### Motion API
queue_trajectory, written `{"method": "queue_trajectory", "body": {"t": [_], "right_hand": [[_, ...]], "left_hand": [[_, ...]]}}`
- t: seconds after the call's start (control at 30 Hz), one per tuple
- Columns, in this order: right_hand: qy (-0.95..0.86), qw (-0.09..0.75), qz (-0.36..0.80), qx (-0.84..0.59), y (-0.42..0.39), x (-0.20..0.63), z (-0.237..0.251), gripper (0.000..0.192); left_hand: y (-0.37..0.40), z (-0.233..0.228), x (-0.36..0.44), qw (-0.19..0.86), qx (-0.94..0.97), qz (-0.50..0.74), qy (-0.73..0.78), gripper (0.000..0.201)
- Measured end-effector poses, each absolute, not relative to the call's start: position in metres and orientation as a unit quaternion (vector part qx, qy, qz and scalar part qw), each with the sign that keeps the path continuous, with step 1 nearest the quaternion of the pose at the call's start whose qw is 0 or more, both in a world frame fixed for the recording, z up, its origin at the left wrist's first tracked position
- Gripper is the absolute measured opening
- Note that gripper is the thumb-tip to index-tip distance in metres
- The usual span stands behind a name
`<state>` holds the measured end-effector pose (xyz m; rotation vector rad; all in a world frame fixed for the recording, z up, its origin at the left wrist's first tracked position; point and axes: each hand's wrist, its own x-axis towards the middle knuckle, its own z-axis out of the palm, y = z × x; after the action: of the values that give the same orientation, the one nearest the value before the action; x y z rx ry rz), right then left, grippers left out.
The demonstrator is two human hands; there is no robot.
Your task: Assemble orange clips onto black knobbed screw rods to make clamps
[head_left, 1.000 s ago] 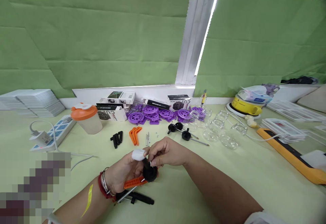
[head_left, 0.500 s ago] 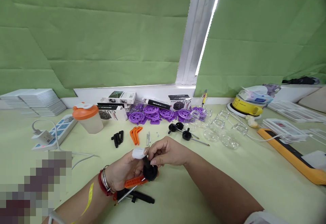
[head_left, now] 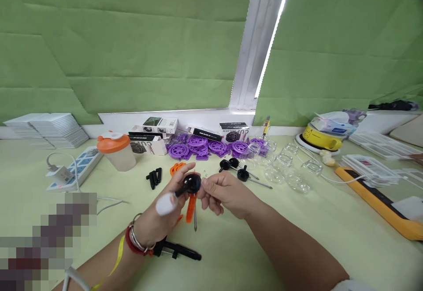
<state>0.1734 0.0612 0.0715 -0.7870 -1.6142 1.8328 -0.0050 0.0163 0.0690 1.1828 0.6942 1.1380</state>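
Observation:
My left hand [head_left: 172,198], its thumb wrapped in white, grips a round black part with a stem [head_left: 191,183]. An orange lever-like piece [head_left: 191,209] and a pointed metal rod [head_left: 195,220] hang below this part, also at the left hand. My right hand [head_left: 224,192] is pinched at the round part's right edge; whatever lies between its fingertips is too small to make out. On the table under the left wrist lies a black tube-like assembly [head_left: 183,250]. Beyond the hands are orange levers [head_left: 176,167], partly hidden by left fingers, and small black pieces [head_left: 153,178].
Purple wheel-shaped parts [head_left: 198,143] and printed boxes [head_left: 148,144] line the back. Black knobs with rods [head_left: 243,174] and clear glass-like pieces [head_left: 276,173] lie right of centre. An orange-lidded cup [head_left: 115,150] and a power strip [head_left: 81,167] stand left.
Both hands have risen a little; the left has turned the black part so its round face points up towards me. The metal rod now points down instead of lower left.

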Motion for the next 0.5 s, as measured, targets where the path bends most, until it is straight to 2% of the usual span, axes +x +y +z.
{"method": "queue_trajectory", "body": {"t": [0.07,0.17,0.27,0.33,0.43,0.5], "right_hand": [[-0.582,0.253,0.718,-0.284,0.054,0.168,0.071,0.052],[-0.565,0.242,0.735,-0.286,0.049,0.160,0.067,0.044],[-0.596,0.241,0.700,-0.310,0.051,0.162,0.066,0.039],[-0.669,0.224,0.625,-0.335,0.054,0.170,0.064,0.035],[-0.816,0.124,0.432,-0.363,0.053,0.185,0.054,0.028],[-0.887,0.038,0.296,-0.353,0.047,0.192,0.043,0.022]], "left_hand": [[0.014,0.061,-0.004,0.519,0.614,0.493,0.333,0.094],[0.015,0.048,-0.003,0.371,0.715,0.460,0.374,0.112],[0.019,0.045,-0.006,0.335,0.740,0.462,0.356,0.124],[0.025,0.048,-0.011,0.345,0.715,0.505,0.339,0.104],[0.035,0.055,-0.020,0.360,0.641,0.564,0.376,0.049],[0.042,0.057,-0.025,0.357,0.602,0.585,0.410,0.035]]}}
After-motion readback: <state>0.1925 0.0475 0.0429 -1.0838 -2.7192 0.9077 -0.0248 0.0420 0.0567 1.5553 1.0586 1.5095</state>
